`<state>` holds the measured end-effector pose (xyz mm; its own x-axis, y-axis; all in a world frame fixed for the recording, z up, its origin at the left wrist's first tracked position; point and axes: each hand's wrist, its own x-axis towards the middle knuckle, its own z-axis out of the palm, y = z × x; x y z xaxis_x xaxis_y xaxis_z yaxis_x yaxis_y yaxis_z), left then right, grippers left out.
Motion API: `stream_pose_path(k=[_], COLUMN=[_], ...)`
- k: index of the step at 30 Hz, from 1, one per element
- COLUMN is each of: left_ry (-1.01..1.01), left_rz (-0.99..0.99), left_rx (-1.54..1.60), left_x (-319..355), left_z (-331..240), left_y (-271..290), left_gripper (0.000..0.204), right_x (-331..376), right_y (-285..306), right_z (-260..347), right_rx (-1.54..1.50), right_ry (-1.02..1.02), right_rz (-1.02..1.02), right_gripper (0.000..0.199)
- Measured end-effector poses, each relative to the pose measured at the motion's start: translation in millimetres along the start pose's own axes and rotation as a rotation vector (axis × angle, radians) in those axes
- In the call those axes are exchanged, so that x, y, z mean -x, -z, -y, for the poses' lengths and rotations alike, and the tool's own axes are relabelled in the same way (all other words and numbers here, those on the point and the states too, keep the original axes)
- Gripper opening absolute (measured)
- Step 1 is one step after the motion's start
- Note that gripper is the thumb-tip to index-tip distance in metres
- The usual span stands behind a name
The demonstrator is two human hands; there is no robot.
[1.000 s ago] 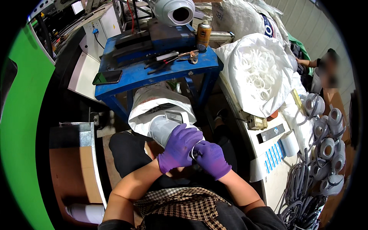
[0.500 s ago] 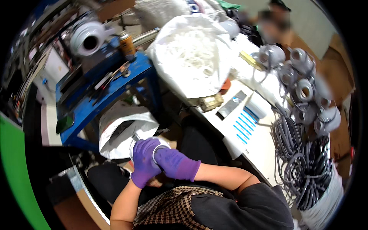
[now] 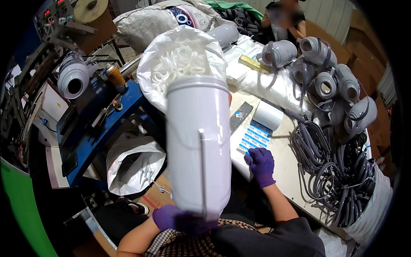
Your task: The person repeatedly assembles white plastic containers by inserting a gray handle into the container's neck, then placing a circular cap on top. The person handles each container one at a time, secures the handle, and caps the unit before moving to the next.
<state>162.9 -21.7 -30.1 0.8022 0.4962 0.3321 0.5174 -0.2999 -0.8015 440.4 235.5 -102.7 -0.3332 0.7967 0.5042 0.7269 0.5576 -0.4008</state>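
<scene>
The person's gloved right hand (image 3: pixel 261 166) has its fingers bent and its fingertips at the near end of the label strip (image 3: pixel 256 138), which runs toward the person from the label roll (image 3: pixel 269 115). Whether the fingertips pinch a label or only touch the strip cannot be told. The gloved left hand (image 3: pixel 171 217), nearer the person than the roll and well to its left, grips the base end of a large white container (image 3: pixel 184 137); its shadowed fingers are partly hidden. The container is held up left of the roll, threaded rim away from the person.

As for progress, the container appears lifted and steadied, while its facing wall shows no label; its far side is out of sight. Several rows of blue-and-white labels remain on the strip, so labels seem left to use.

Farther out, a white bag (image 3: pixel 201 36) of pale rings (image 3: pixel 180 64) stands beyond the roll to its left, and a blue bench (image 3: pixel 112 124) well left. Grey cords (image 3: pixel 317 145) lie right of the roll; strapped grey vessels (image 3: pixel 361 118) cluster beyond them, their own stage unclear.
</scene>
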Motion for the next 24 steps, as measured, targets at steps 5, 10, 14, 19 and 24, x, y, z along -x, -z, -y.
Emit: stream_pose_path(k=[5, 10, 14, 19, 24], left_ry=[-0.293, -0.482, -0.368, -0.426, -0.471], left_rz=[0.140, 0.152, 0.149, 0.105, 0.045], left_rx=[-0.700, -0.817, -0.656, -0.601, -0.620], left_x=[3, 16, 23, 7, 4], left_z=[-23, -42, -60, -46, -38], left_y=[-36, -47, -52, -53, -50], left_gripper=[0.093, 0.092, 0.091, 0.078, 0.075], right_x=[-2, -23, -109, -166, -167], right_y=[13, 34, 66, 64, 51], right_z=[3, 20, 65, 114, 119], right_rx=[-0.178, -0.408, -0.508, -0.660, -0.587], right_ry=[-0.006, 0.085, 0.350, 0.276, 0.154], right_rz=[0.038, -0.058, 0.009, 0.316, 0.357], right_gripper=[0.019, 0.012, 0.009, 0.012, 0.014])
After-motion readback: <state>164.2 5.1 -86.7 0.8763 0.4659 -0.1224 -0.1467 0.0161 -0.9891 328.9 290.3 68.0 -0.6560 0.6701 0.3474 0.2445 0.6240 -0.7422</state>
